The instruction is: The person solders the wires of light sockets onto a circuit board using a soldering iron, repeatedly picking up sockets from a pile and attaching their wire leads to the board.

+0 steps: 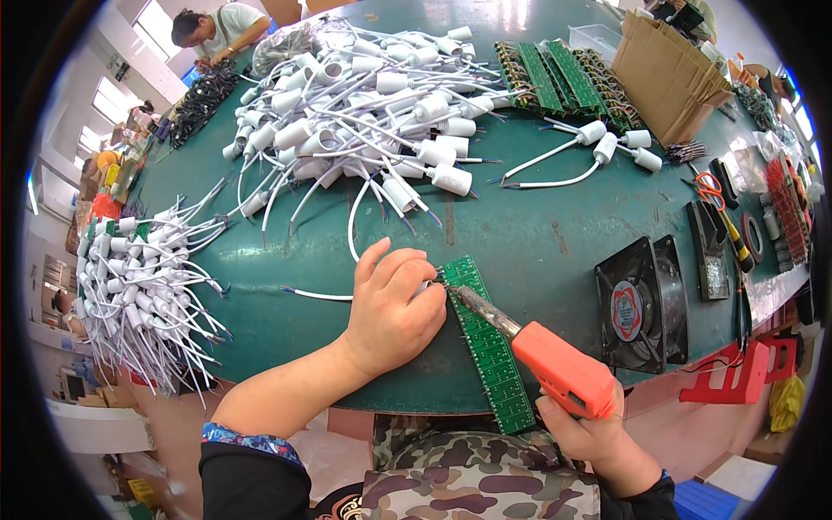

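Note:
My left hand point(394, 303) is closed, its fingertips pinched on a white cable point(321, 296) near the top end of a long green circuit board point(490, 351). The cable's dark thin wire ends meet the board there; the exact contact is partly covered by my fingers. In my right hand point(594, 433) is a red soldering gun point(568, 368), gripped by its handle. Its metal tip reaches the board's upper end, right beside my left fingertips. The board lies slanted on the green table point(537, 225), its lower end over the front edge.
A large heap of white lamp sockets with cables point(347, 113) fills the far middle. Another bunch point(143, 295) hangs over the left edge. A black fan point(641, 303) stands at right, near green boards point(555, 78) and a cardboard box point(667, 78). Another person point(221, 35) works far left.

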Motion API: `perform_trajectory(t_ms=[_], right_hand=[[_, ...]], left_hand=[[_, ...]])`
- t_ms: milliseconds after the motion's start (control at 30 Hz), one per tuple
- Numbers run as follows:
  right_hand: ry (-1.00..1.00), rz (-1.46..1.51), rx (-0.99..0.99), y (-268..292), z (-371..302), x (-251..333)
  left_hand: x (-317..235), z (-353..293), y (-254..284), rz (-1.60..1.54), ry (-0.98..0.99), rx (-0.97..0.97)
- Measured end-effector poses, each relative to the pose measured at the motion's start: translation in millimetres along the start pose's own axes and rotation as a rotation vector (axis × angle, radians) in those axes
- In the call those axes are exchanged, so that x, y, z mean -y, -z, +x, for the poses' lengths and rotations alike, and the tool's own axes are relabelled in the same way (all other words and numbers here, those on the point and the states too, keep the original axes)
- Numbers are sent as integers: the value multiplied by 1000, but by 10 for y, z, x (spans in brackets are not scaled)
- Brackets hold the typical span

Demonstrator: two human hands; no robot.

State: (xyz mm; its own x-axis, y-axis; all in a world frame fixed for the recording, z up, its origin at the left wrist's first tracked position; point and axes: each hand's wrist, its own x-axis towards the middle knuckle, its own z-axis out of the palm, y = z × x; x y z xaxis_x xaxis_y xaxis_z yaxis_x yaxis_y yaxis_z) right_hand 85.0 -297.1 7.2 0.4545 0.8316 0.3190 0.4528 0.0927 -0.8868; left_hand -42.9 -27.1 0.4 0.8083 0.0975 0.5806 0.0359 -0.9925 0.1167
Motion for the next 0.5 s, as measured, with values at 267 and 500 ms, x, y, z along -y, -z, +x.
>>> perform_trajectory(t_ms=[267, 500], right_hand=[[-29, -6, -25, 46, -56, 51], [-39, 32, -65, 69, -114, 71]], left_hand=[[-2, -8, 6, -9, 13, -1], [-10, -9, -1, 0, 15, -16]])
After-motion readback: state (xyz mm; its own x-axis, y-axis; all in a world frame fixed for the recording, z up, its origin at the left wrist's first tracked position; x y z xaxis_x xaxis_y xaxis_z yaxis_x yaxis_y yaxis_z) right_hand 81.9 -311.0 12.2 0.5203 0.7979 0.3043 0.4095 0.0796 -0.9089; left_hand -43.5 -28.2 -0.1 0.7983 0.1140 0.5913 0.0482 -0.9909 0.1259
